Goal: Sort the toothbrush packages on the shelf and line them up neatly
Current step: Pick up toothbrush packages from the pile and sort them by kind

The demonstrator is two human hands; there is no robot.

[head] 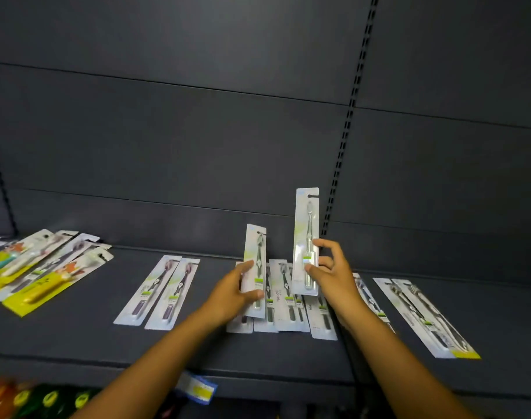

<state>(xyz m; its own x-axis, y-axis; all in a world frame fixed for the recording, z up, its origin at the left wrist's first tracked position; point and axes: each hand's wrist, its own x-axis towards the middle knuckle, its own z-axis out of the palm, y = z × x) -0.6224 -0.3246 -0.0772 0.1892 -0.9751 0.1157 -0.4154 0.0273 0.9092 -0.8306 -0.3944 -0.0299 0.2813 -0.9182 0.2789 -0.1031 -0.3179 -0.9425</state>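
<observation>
Toothbrush packages stand upright in both hands: the left hand (237, 290) pinches a dark-brush package (256, 267), the right hand (327, 270) a clear-brush package (307, 240), seemingly lifted for comparing types. Their long axes run vertical, hang-holes up. Beneath lies an overlapping pile (288, 303) on the shelf (85, 337), pointing rearward.

The lower ends of the flat white toothbrush packages (283, 300) at the shelf's middle are hidden by two forearms, the yellow-backed packages (31, 276) are cut off at the left edge, and the blue-and-yellow shelf-edge label (197, 387) is blurred beyond reading.
</observation>
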